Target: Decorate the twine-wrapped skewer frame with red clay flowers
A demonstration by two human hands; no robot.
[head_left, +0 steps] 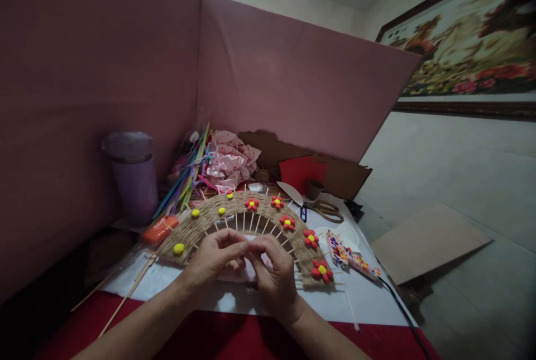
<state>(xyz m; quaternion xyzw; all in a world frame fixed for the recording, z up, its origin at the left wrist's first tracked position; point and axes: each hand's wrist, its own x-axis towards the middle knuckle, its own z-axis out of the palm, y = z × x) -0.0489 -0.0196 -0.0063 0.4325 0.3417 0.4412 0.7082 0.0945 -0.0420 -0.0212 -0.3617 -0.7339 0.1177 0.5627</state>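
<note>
A purple cup [133, 184] is stood at the left, beside pink panels [293, 81]. A pink bundle [230, 159] is heaped near their corner, left of red paper [298, 173]. A framed picture [460, 53] is hung on the wall [452, 139]; below it, a flat board [431, 243] is seen.

Air above the fan [263, 204] is open. Left hand [220, 257] and right hand [271, 273] meet at its inner arch, plugging that gap; spokes [244, 221] jut along both rims. Cup [133, 184], stems [193, 173] and cloth [231, 160] crowd back left; pink panels [301, 75] wall off left and rear. Scissors [329, 210] sit back right. Floral tool [352, 258] and cord [399, 304] bound right side. Low pass: white sheet [372, 300] between right hand and cord, thin stick [351, 308] lying in it.
</note>
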